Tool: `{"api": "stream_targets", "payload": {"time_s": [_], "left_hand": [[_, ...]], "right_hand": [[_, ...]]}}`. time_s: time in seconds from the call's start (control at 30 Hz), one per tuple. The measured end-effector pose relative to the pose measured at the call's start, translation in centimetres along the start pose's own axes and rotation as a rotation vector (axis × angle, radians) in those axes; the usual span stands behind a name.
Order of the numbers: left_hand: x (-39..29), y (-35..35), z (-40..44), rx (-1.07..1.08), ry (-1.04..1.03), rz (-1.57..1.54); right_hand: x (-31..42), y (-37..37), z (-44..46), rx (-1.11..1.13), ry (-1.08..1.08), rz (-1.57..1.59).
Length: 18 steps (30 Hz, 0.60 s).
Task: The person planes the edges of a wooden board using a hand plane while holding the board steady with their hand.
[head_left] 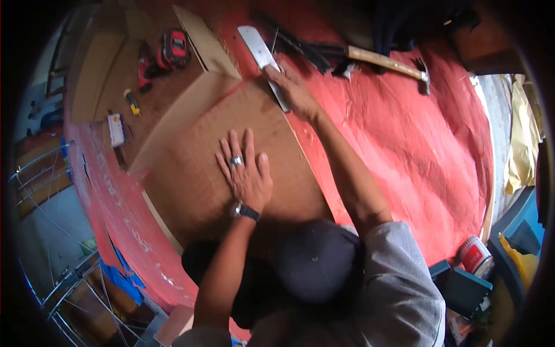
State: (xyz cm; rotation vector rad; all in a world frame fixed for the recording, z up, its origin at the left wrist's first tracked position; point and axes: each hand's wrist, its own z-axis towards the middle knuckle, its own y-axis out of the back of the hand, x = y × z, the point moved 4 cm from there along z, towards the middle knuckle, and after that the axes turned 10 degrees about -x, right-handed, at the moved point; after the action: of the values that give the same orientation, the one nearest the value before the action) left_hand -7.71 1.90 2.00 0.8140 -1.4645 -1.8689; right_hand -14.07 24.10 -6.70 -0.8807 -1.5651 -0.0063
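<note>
My left hand [248,179], with a ring and a wristwatch, lies flat with spread fingers on a brown board [202,150]. At the board's upper right edge, my right hand [292,92] has its fingers wrapped round a long, flat, pale metal tool [258,49]. The tool lies along that edge, its lower end reaching past my fingers. Part of the tool is hidden under my hand. Below my hands, a dark cap covers part of the board's near end.
Red sheeting [399,156] spreads under the board. A hammer [387,62] lies at the upper right, beside dark strips [306,51]. A red and black power drill [173,49], a yellow tool [132,102] and a small box [116,130] sit upper left. A can [474,254] stands lower right.
</note>
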Motion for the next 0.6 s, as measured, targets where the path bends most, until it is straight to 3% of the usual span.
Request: {"api": "stream_targets", "payload": {"time_s": [0.2,0.33,0.4,0.47,0.53,0.6], "left_hand": [[-0.5,0.4,0.2,0.031,0.016,0.012],[-0.3,0.1,0.1,0.008,0.006,0.002],[-0.4,0.1,0.1,-0.001,0.000,0.000],[-0.4,0.2,0.2,0.006,0.002,0.017],[-0.4,0.1,0.2,0.012,0.009,0.005],[-0.1,0.0,0.1,0.013,0.012,-0.027]], "right_hand": [[1.1,-0.8,0.1,-0.056,-0.040,0.140],[0.5,-0.3,0.3,0.003,-0.009,-0.057],[-0.1,1.1,-2.8,0.024,0.028,-0.148],[-0.8,3.8,-12.1,-0.081,0.043,-0.310],[-3.2,7.7,-22.7,-0.135,-0.223,-0.391],[-1.7,8.4,-28.0,-0.060,-0.507,-0.231]]}}
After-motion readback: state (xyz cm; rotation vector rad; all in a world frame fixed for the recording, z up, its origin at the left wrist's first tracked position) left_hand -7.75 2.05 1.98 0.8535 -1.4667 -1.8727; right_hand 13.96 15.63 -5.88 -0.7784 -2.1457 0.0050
